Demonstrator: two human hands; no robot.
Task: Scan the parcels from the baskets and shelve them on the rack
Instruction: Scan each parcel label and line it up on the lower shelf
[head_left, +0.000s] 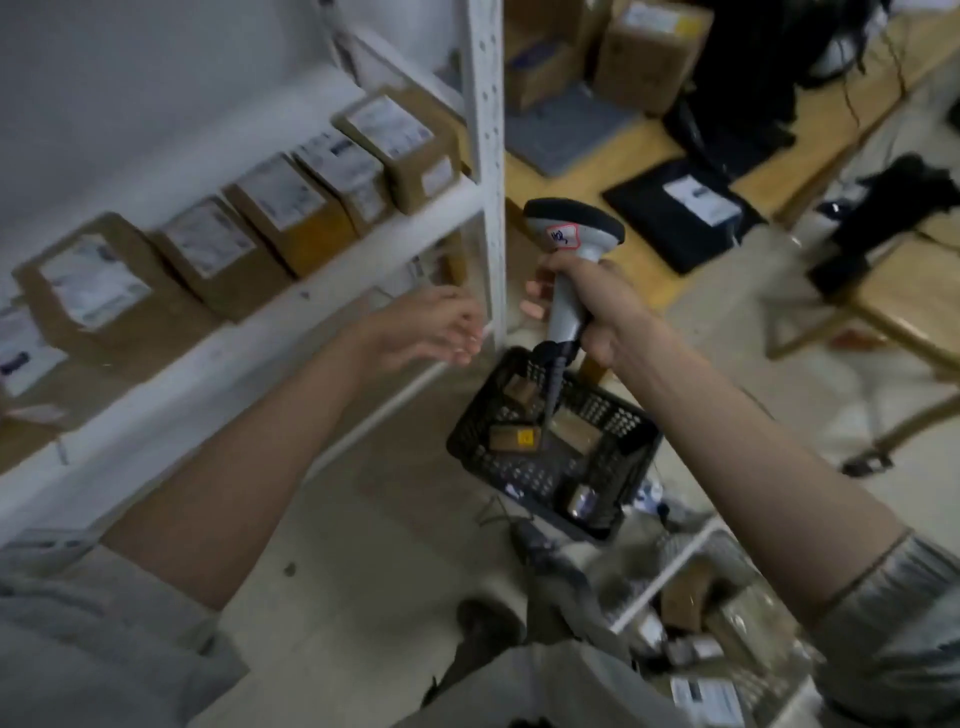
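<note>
My right hand (587, 306) grips the handle of a grey barcode scanner (571, 244), held upright beside the white rack's post (488, 171). My left hand (431, 327) hovers empty, fingers relaxed, just in front of the rack's shelf edge (291, 322). Several brown cardboard parcels with white labels (280, 218) stand in a row on that shelf. Below the scanner, a black perforated basket (613, 488) sits on the floor with a few small parcels (514, 436) inside.
A second basket (691, 587) with parcels lies at the lower right near my legs. Wooden benches (810, 130) at the right carry boxes, a black mailer bag (670, 213) and dark bags. Cables lie on the floor.
</note>
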